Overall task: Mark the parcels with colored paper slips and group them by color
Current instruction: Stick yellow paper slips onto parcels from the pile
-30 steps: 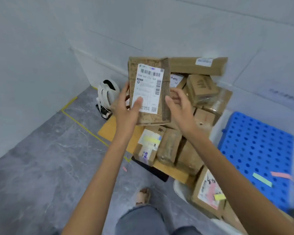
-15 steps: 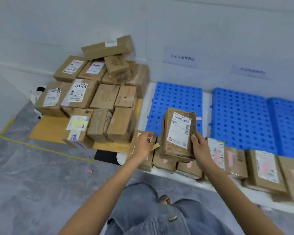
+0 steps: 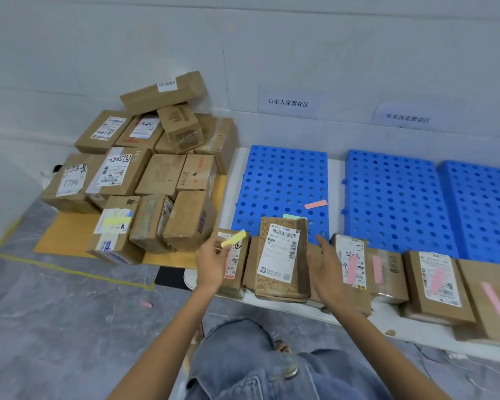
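Note:
A flat brown parcel (image 3: 282, 259) with a white label lies on top of the row of parcels at the white platform's front edge. My left hand (image 3: 212, 262) pinches a yellow paper slip (image 3: 233, 238) just left of that parcel. To the parcel's right my right hand (image 3: 326, 268) hovers with relaxed fingers and holds nothing. Parcels with pink slips (image 3: 436, 280) line the row to the right. On the blue pallet (image 3: 283, 180) lie a pink slip (image 3: 315, 204) and a green slip (image 3: 293, 217).
A pile of unmarked cardboard boxes (image 3: 156, 171) stands at the left on an orange sheet (image 3: 67, 235). One box there carries a yellow slip (image 3: 114, 221). Two more blue pallets (image 3: 399, 197) lie at the right against the wall. A pink slip (image 3: 146, 304) lies on the grey floor.
The view swung from the box pile to the pallets. The brown parcel went down onto the front row, and my right hand let go of it. My left hand now holds a yellow slip.

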Available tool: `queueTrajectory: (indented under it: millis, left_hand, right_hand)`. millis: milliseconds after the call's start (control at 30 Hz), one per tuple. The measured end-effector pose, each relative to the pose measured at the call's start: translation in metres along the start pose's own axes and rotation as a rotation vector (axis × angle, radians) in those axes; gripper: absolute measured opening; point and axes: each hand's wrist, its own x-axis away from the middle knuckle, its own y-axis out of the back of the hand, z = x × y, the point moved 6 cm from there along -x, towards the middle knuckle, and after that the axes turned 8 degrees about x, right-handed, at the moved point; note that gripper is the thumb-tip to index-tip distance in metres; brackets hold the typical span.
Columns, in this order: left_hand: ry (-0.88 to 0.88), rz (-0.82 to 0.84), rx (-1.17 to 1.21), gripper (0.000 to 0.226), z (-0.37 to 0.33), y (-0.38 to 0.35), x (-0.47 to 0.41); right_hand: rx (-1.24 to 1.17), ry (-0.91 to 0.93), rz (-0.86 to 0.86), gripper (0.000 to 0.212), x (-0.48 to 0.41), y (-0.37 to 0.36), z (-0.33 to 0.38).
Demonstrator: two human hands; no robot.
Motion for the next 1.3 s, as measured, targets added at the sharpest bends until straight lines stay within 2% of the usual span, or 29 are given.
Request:
queueTrajectory:
  millis: [67, 133, 200, 267, 333, 433, 533, 667, 900, 1133, 1200, 1300]
  left_hand:
    - [-0.095, 0.001, 0.074, 0.012, -0.041, 0.012, 0.009]
    - [-0.14, 0.151, 0.134, 0.016, -0.082, 0.011, 0.027]
    - [-0.127, 0.311, 0.213, 0.017, -0.112, 0.004, 0.048]
    - [-0.093, 0.395, 0.348, 0.021, -0.135, 0.001, 0.065]
    - [-0.04, 0.408, 0.523, 0.024, -0.149, 0.002, 0.075]
    - [0.073, 0.424, 0.729, 0.022, -0.156, 0.002, 0.086]
    - [0.174, 0.441, 0.788, 0.012, -0.155, -0.003, 0.096]
    - [0.161, 0.445, 0.744, 0.009, -0.16, -0.007, 0.106]
    - [0.003, 0.447, 0.662, 0.008, -0.173, -0.005, 0.114]
    - [-0.026, 0.444, 0.609, 0.007, -0.178, -0.009, 0.113]
    - [-0.036, 0.446, 0.586, 0.01, -0.18, -0.011, 0.112]
    - [-0.089, 0.407, 0.547, 0.014, -0.184, -0.011, 0.112]
  right_hand:
    - [-0.006, 0.141, -0.068, 0.046, 0.001, 0.018, 0.019]
    - [-0.047, 0.292, -0.036, 0.047, 0.009, 0.031, 0.047]
    - [-0.121, 0.378, 0.077, 0.047, 0.017, 0.035, 0.071]
    - [-0.282, 0.349, 0.157, 0.033, 0.02, 0.04, 0.084]
    - [-0.473, 0.251, 0.2, 0.017, 0.024, 0.048, 0.087]
    - [-0.68, 0.116, 0.251, 0.014, 0.028, 0.057, 0.082]
    - [-0.764, 0.066, 0.277, 0.017, 0.034, 0.062, 0.078]
    - [-0.795, 0.05, 0.277, 0.015, 0.041, 0.07, 0.077]
    - [-0.756, 0.031, 0.309, 0.018, 0.048, 0.08, 0.074]
    - [-0.665, 0.073, 0.27, 0.014, 0.049, 0.094, 0.076]
    - [-0.488, 0.183, 0.135, 0.013, 0.051, 0.103, 0.081]
    - [-0.083, 0.453, -0.261, 0.017, 0.065, 0.121, 0.096]
